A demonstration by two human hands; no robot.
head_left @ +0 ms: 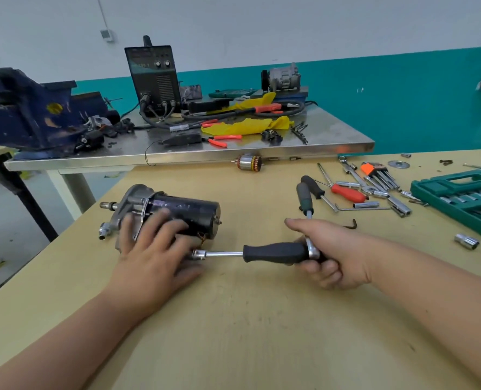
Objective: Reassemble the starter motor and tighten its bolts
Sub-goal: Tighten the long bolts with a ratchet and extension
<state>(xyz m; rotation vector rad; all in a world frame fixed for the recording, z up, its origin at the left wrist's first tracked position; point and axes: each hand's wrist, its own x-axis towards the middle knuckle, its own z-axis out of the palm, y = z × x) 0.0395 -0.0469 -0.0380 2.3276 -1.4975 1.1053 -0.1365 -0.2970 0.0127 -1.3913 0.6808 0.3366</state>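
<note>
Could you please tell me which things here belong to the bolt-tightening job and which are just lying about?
In use: starter motor, held down by the left hand; socket driver, gripped by the right hand.

Lying about: red-handled screwdriver; hex key set; green socket case; loose socket; orange pliers; blue vise.

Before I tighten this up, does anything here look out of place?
A copper-wound armature lies loose at the far edge of the wooden table, away from the black cylindrical starter motor; odd if it belongs inside, possibly a spare.
</note>
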